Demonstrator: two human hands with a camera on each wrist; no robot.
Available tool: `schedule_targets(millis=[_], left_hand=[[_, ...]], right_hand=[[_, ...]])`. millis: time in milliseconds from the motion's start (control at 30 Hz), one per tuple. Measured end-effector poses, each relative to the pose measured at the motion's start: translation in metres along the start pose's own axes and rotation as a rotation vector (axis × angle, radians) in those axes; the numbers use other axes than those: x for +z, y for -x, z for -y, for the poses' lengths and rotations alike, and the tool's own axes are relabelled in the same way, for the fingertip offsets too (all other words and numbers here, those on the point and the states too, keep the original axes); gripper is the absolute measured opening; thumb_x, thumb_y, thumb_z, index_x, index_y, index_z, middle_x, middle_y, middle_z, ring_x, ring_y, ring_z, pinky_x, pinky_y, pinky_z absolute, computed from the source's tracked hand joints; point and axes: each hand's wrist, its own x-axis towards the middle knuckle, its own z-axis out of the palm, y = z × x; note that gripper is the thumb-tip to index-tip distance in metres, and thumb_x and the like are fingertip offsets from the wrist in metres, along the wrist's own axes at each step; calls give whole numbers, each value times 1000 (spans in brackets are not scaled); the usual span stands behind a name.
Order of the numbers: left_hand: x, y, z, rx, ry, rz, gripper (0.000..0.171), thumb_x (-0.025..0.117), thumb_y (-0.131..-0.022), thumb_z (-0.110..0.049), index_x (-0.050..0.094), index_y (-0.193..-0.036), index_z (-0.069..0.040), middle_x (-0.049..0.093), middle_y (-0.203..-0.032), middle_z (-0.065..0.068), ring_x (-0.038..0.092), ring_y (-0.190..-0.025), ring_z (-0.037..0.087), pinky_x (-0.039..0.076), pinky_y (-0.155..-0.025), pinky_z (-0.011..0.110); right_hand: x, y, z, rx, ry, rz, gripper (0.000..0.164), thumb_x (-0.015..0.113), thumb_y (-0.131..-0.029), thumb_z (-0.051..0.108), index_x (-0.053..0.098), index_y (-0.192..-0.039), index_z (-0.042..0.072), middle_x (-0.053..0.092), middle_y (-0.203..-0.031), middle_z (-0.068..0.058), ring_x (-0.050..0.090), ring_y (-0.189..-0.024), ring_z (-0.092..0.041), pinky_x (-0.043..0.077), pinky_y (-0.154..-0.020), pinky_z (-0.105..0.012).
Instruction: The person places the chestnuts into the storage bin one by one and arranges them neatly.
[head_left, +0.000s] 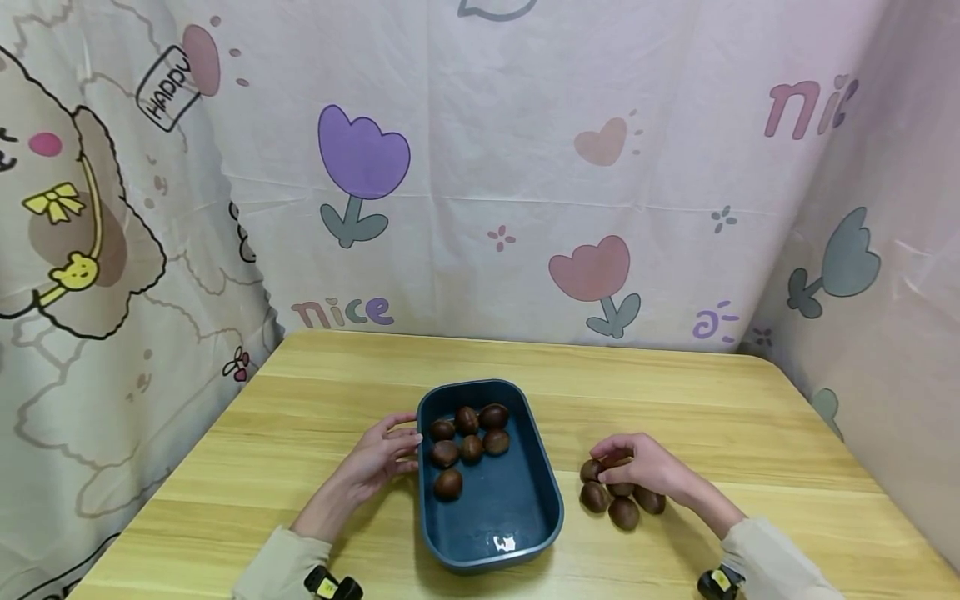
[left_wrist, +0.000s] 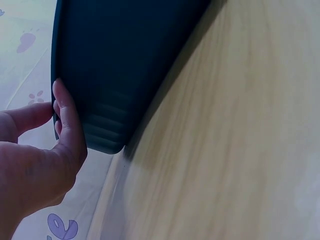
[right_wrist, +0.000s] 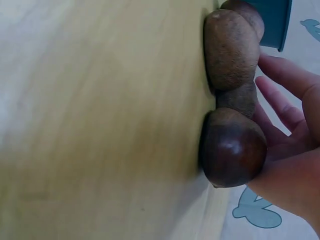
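Observation:
A dark blue rectangular box (head_left: 498, 508) stands on the table with several brown chestnuts (head_left: 472, 449) in its far half. At its left side, my left hand (head_left: 381, 457) holds the rim; the left wrist view shows fingers (left_wrist: 70, 120) against the outer wall. To the right of the box lies a small cluster of chestnuts (head_left: 624, 513). My right hand (head_left: 647, 465) reaches over this cluster, pinching the chestnut (head_left: 590, 472) at its far left between thumb and fingers. In the right wrist view, a shiny chestnut (right_wrist: 234, 149) and others hide part of the fingertips.
The light wooden table (head_left: 337, 375) reaches back to a printed cloth (head_left: 480, 275) that hangs behind and at both sides. Each wrist carries a small black device, on the left (head_left: 332, 585) and on the right (head_left: 718, 582). A dark cable (head_left: 71, 573) runs at lower left.

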Motion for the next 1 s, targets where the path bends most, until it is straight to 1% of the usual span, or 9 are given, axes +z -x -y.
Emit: schedule_targets(millis=[233,367,500,667,867,1000], left_hand=[[-2,1,1,-4,0,5,52,53,-96,0,25,-138,8,60,-93,5,61,-74,11,54,-69,27],[-1,1,0,-5,-6,2,52,54,-96,-2,25,-138,8,59,-95,5,61,-74,11,54,-70,28],[-1,1,-1,-4,-9,-1,52,54,-96,-2,25,-138,8,59,-95,6,61,-75,11,54,-70,28],[-1,0,-1,-3,-7,-3,51,53,-96,-1,25,-138,8,60,-95,6,61,-75,11,54,-70,28],[0,1,0,-2,-8,-1,52,54,-96,-1,25,-138,8,59,-94,5,61,-74,11,54,-70,28],[-1,0,0,0,-13,-1,51,53,-96,-1,25,-138,8,59,-94,5,60,-74,10,54,-70,28]], right_hand=[[3,-6,-6,-18,67,23,38,75,-79,4,63,-114,-8,67,-103,-12,63,-92,-25,50,-77,-25],[4,-9,-5,-62,158,24,41,75,-77,2,64,-116,-5,68,-104,-10,62,-94,-22,49,-81,-27],[5,-10,-3,-80,238,8,40,75,-75,1,67,-115,-1,68,-104,-6,60,-95,-20,48,-82,-28],[4,-13,-1,-70,261,-8,39,77,-74,3,68,-112,0,69,-101,-6,61,-92,-20,49,-80,-30],[4,-17,2,-54,285,-36,34,78,-78,10,68,-108,-1,68,-96,-5,63,-85,-18,51,-75,-31],[5,-18,5,-46,291,-55,33,78,-79,14,68,-106,-3,69,-93,-4,63,-83,-17,51,-75,-32]])
